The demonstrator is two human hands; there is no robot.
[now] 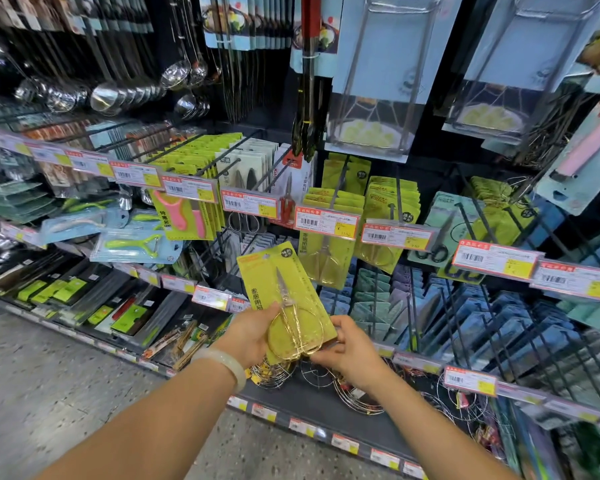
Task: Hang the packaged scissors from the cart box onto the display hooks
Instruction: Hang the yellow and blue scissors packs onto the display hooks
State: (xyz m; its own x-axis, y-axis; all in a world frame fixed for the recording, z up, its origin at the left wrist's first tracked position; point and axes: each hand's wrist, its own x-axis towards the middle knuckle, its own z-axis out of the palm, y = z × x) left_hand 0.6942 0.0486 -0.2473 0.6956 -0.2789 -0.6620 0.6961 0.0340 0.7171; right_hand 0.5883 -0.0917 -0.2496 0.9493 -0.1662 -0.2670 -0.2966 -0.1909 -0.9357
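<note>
I hold one packaged pair of scissors (280, 292), gold-handled on a yellow-green card, upright in front of the display. My left hand (252, 336) grips the card's lower left edge with the thumb on its face. My right hand (347, 346) pinches the lower right corner by the handles. Just above and to the right, matching yellow-green scissor packs (329, 261) hang on a display hook (340, 185) behind a price tag (326, 221). More of the same packs (392, 209) hang on the neighbouring hook. The cart box is out of view.
Rows of black hooks hold peelers (184, 216), other scissors (288, 192), ladles (118, 95) and blue-carded goods (499, 327). Price-tag rails jut out at each level. Wire racks (357, 393) lie on the bottom shelf. Speckled floor (49, 375) lies to the left.
</note>
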